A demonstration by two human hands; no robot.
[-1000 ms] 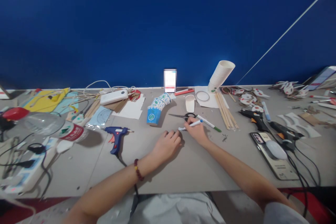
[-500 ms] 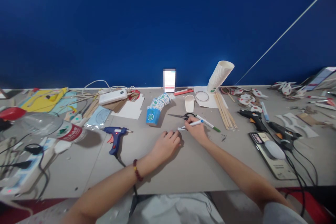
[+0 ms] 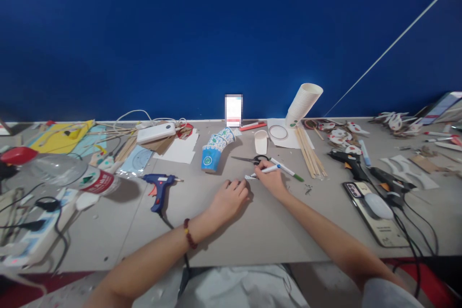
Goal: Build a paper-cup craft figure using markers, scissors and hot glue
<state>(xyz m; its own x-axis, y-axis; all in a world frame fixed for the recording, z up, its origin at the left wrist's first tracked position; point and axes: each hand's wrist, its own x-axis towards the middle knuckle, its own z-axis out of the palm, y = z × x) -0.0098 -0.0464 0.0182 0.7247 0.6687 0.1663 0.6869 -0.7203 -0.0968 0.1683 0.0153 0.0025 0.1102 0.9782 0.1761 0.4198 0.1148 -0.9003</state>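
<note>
My right hand (image 3: 270,180) is closed round a white marker (image 3: 271,169) with a blue end. Its tip points left, down at a small white scrap (image 3: 249,177) on the table. My left hand (image 3: 231,199) lies palm down beside the scrap, its fingers slightly bent and resting on the tabletop; the fingertips are partly hidden. Just beyond my right hand are black-handled scissors (image 3: 245,159), and another marker (image 3: 288,171) with a green end lies to its right. Farther back stand a cut white paper cup (image 3: 261,142) and joined blue patterned paper cups (image 3: 211,158).
A blue glue gun (image 3: 161,190) lies left of my hands, near a plastic bottle (image 3: 68,171) and a power strip (image 3: 39,233). To the right are wooden sticks (image 3: 310,154), stacked paper cups (image 3: 305,103), black glue guns (image 3: 388,185) and a phone (image 3: 382,231) with a white mouse (image 3: 378,205) on it.
The marker in my right hand has shifted very slightly to the right. My left hand and the things on the table stay as they were.
</note>
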